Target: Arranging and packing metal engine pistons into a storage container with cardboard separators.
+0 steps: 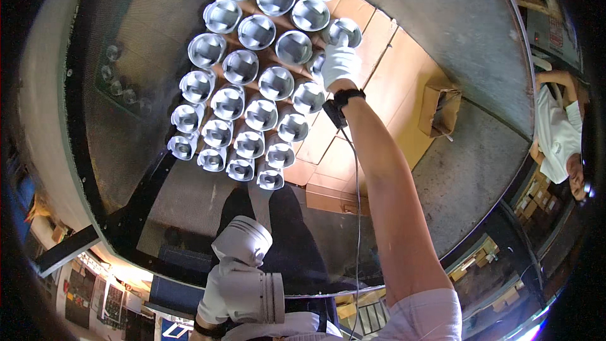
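Note:
Rows of bare metal pistons stand close together on brown cardboard, their shiny round ends facing up. At the right edge of the rows, my right hand, in a white glove, reaches out and grips a piston; its fingertips are partly hidden at the piston's top. Close to my body, my left hand, also gloved, holds two pistons. One piston is tilted upward, and the other piston lies sideways with its grooved end to the right. The left fingers are mostly hidden behind them.
Flattened cardboard extends right of the rows. An open small carton sits at its right edge, and another cardboard box lies nearer me. A curved dark rim encloses the surface. A cable hangs from my right wrist. Another person stands at far right.

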{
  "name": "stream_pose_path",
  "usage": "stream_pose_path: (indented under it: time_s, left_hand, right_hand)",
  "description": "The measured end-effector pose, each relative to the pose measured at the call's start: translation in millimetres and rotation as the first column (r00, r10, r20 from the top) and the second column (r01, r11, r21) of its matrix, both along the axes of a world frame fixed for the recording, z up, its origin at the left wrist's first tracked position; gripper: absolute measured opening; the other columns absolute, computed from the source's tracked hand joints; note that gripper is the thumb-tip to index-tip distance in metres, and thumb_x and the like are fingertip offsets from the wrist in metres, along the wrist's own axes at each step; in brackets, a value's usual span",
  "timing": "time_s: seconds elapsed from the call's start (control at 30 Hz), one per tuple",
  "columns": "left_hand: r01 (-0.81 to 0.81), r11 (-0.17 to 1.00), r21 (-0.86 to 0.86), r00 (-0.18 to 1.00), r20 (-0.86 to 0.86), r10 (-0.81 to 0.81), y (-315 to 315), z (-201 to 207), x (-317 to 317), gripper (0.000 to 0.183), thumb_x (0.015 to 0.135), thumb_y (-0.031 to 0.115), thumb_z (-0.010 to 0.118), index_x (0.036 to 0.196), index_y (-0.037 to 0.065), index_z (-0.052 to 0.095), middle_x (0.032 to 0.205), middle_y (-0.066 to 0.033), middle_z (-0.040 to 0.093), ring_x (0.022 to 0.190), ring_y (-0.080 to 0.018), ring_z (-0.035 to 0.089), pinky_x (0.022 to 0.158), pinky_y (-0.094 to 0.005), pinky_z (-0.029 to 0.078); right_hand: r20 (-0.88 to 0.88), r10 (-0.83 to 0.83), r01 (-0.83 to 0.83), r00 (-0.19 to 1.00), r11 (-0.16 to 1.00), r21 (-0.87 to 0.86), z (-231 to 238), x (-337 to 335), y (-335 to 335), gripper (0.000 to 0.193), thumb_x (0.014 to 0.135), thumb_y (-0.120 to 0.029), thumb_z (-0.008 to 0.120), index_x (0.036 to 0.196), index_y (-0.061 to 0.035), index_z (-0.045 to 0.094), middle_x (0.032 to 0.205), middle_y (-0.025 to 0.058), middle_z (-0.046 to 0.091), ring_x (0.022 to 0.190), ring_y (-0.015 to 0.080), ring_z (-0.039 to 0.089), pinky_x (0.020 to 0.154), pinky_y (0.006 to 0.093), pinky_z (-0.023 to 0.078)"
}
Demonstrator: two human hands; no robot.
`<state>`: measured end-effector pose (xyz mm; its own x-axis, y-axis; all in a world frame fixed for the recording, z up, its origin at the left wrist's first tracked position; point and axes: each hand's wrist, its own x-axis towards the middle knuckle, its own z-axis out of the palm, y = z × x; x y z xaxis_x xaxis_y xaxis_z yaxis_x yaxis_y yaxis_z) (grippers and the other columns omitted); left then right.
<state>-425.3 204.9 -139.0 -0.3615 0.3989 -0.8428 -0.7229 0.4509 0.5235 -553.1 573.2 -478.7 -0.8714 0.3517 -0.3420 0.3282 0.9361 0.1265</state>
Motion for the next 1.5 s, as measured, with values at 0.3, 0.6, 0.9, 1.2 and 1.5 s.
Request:
stream_pose_path:
  time_s: [0.3, 0.6, 0.9, 1.2, 1.5]
  left_hand:
    - [0.337, 0.928, -0.158, 0.927, -0.118, -0.357, 23, -43, 7, 0.039, 0.068, 0.005, 0.070, 0.106, 0.010, 0.065, 0.095, -0.0147, 0.065, 0.089, -0.0312, 0.065, 0.081, -0.0373, 0.051]
    - [0.595, 0.791, -0.138, 0.665, -0.468, -0.582, 71, -51, 20, 0.026, 0.069, 0.007, 0.070, 0.094, 0.006, 0.064, 0.103, -0.0180, 0.062, 0.082, -0.0350, 0.065, 0.070, -0.0412, 0.054]
    - [0.357, 0.934, -0.009, 0.683, -0.680, -0.268, 82, -15, -23, 0.037, 0.062, 0.004, 0.075, 0.096, 0.004, 0.061, 0.112, -0.0172, 0.067, 0.083, -0.0301, 0.068, 0.064, -0.0320, 0.055]
    - [0.079, 0.992, 0.096, 0.979, -0.195, -0.059, 31, -34, -3, 0.031, 0.070, 0.002, 0.076, 0.098, 0.004, 0.063, 0.100, -0.0127, 0.071, 0.093, -0.0237, 0.069, 0.080, -0.0311, 0.054]
    - [-0.088, 0.996, -0.014, 0.996, -0.023, 0.088, 12, -46, 9, 0.031, 0.071, -0.001, 0.074, 0.099, 0.003, 0.061, 0.102, -0.0124, 0.071, 0.094, -0.0229, 0.068, 0.084, -0.0309, 0.053]
  right_hand:
    - [0.280, 0.463, 0.139, 0.841, 0.315, -0.939, 260, 98, -125, 0.058, 0.088, -0.062, 0.051, 0.105, -0.0068, 0.056, 0.073, 0.0186, 0.063, 0.070, 0.0350, 0.066, 0.060, 0.0458, 0.050]
    - [0.251, 0.238, 0.133, 0.938, 0.422, -0.897, 254, 156, -111, 0.041, 0.088, -0.035, 0.059, 0.106, 0.0017, 0.052, 0.086, 0.0186, 0.067, 0.075, 0.0367, 0.067, 0.063, 0.0437, 0.053]
    - [-0.341, -0.211, -0.076, 0.916, 0.744, -0.664, 155, 128, 38, 0.028, 0.091, -0.026, 0.059, 0.112, -0.0068, 0.060, 0.069, 0.0097, 0.060, 0.049, 0.0199, 0.059, 0.038, 0.0308, 0.043]
    - [0.092, -0.866, 0.446, 0.491, 0.159, -0.881, 62, -30, 132, 0.017, 0.087, -0.018, 0.054, 0.096, -0.0068, 0.062, 0.060, 0.0063, 0.060, 0.042, 0.0127, 0.048, 0.037, 0.0291, 0.036]
    - [0.071, -0.829, 0.552, 0.555, 0.303, -0.777, -69, -61, 162, 0.014, 0.083, -0.015, 0.056, 0.090, -0.0077, 0.065, 0.062, 0.0095, 0.064, 0.046, 0.0152, 0.053, 0.040, 0.0304, 0.039]
